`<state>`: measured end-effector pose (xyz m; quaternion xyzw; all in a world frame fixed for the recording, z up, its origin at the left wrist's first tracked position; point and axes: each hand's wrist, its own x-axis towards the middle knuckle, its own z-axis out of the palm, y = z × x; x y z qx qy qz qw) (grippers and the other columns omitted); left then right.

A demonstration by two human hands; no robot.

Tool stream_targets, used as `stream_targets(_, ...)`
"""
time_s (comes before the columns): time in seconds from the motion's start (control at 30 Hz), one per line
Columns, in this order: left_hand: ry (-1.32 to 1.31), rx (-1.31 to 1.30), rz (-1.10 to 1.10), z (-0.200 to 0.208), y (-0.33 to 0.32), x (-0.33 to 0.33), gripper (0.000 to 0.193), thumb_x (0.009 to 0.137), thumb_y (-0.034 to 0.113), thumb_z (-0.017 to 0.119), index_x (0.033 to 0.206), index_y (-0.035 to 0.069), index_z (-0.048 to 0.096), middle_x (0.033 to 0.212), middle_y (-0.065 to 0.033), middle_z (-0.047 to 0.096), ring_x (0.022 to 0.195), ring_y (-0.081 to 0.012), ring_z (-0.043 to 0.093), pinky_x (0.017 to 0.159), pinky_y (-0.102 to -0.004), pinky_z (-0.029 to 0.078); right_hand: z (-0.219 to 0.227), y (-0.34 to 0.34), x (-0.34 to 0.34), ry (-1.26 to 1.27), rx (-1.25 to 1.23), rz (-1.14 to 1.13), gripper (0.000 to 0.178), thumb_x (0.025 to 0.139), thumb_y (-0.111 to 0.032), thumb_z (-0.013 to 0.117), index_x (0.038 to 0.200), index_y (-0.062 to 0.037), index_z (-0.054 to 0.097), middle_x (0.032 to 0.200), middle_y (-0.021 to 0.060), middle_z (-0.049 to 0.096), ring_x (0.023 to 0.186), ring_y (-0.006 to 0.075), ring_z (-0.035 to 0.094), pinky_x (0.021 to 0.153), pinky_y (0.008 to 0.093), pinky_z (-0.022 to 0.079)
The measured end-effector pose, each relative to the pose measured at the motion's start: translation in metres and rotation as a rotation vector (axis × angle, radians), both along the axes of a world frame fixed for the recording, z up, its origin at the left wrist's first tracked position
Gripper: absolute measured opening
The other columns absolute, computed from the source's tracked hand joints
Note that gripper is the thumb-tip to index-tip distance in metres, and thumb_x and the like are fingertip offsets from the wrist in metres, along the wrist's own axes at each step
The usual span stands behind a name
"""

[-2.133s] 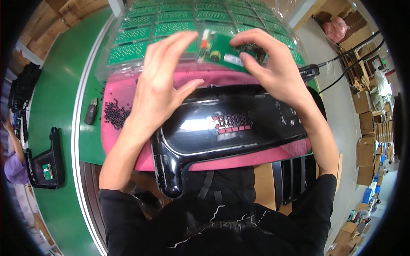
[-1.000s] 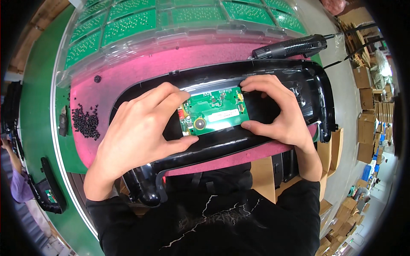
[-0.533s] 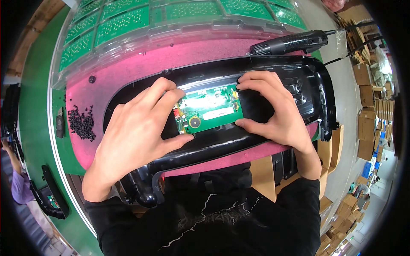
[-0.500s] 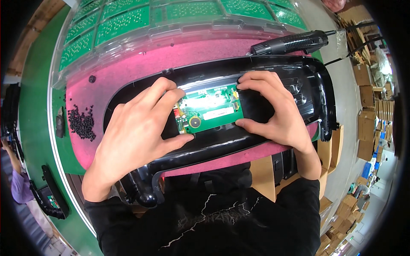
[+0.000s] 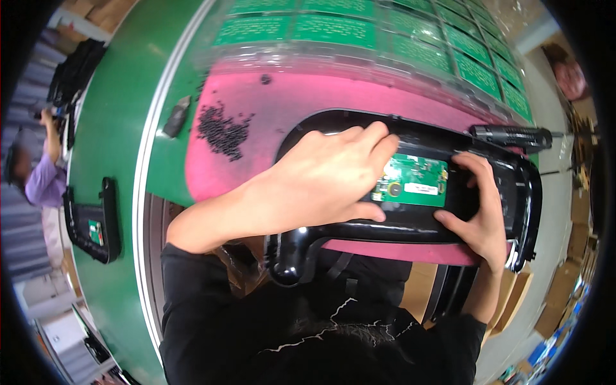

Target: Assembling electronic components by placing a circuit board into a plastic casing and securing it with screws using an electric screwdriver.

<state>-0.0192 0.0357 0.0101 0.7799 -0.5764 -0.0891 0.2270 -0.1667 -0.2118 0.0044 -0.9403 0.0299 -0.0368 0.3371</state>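
- Green circuit board [image 5: 418, 183] lies inside the black shell [image 5: 410, 226], right of frame centre; white label and round part face up.
- Left hand [image 5: 340, 176] is at the board's left end, covering part of it. Fingers bunched toward the upper corner, thumb apart near the lower corner; can't tell if they press on it.
- Right hand [image 5: 481, 212] is at the board's right end, fingers and thumb well apart, curved around a gap; contact unclear.
- Shell rests on a pink mat [image 5: 301, 96], rounded handle end toward bottom centre.
- Pile of small black pieces [image 5: 221, 131] on the mat, left of centre; dark block [image 5: 176, 119] just beside the mat.
- Black handheld tool [image 5: 510, 136] at right, beyond the shell's upper edge.
- Clear tray [image 5: 256, 58] of green boards across the top.
- Second black shell [image 5: 113, 221] on green table [image 5: 115, 135], left; small board [image 5: 95, 232] inside.
- Co-worker's purple sleeve [image 5: 48, 183] at far left.
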Motion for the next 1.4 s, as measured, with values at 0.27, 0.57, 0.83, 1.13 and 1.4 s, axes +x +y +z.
stream_targets(0.27,-0.273,0.061,0.493,0.034,0.098,0.031,0.039,0.075,-0.006,0.066,0.113,0.001,0.061,0.096,-0.0154,0.063,0.091,-0.0347,0.064,0.077,-0.0411,0.051,0.035,-0.072,-0.032,-0.163,0.051,-0.352,0.055,0.09,-0.017,0.067,0.14,-0.0068,0.048,0.127,0.0113,0.055,0.12,0.022,0.049,0.106,0.0364,0.035)
stream_targets(0.57,-0.155,0.036,0.474,-0.008,0.125,0.043,0.031,0.074,-0.006,0.066,0.105,0.001,0.066,0.099,-0.0137,0.063,0.093,-0.036,0.063,0.081,-0.042,0.05,0.034,-0.185,0.001,0.039,0.468,-0.557,0.037,0.1,-0.026,0.059,0.134,-0.0137,0.053,0.112,-0.0006,0.056,0.089,0.0026,0.056,0.076,0.0195,0.048)
stream_targets(0.83,-0.15,-0.076,0.5,-0.011,0.111,0.057,0.012,0.079,-0.002,0.066,0.091,-0.004,0.066,0.086,-0.0168,0.064,0.082,-0.0363,0.063,0.074,-0.0401,0.05,0.018,-0.073,0.067,-0.583,0.67,-0.275,0.036,0.101,-0.025,0.058,0.126,-0.0004,0.05,0.107,0.0101,0.068,0.099,0.0165,0.061,0.089,0.0333,0.048)
stream_targets(1.13,0.095,-0.284,0.243,0.034,0.045,0.039,0.014,0.077,-0.004,0.072,0.09,-0.004,0.069,0.087,-0.0107,0.069,0.08,-0.0212,0.068,0.071,-0.0311,0.053,0.049,-0.015,0.066,-0.653,1.721,0.03,0.043,0.095,-0.048,0.054,0.108,-0.0076,0.054,0.072,0.0002,0.046,0.068,0.0158,0.046,0.081,0.0417,0.042)
stream_targets(1.4,0.543,-0.503,-0.06,0.031,-0.041,0.027,0.014,0.078,-0.005,0.074,0.091,-0.003,0.073,0.088,-0.0111,0.072,0.08,-0.0182,0.069,0.071,-0.028,0.055,0.049,0.021,0.056,-0.701,1.756,0.167,0.044,0.093,-0.045,0.06,0.109,-0.0044,0.057,0.069,-0.0039,0.045,0.065,0.0085,0.043,0.077,0.0284,0.036)
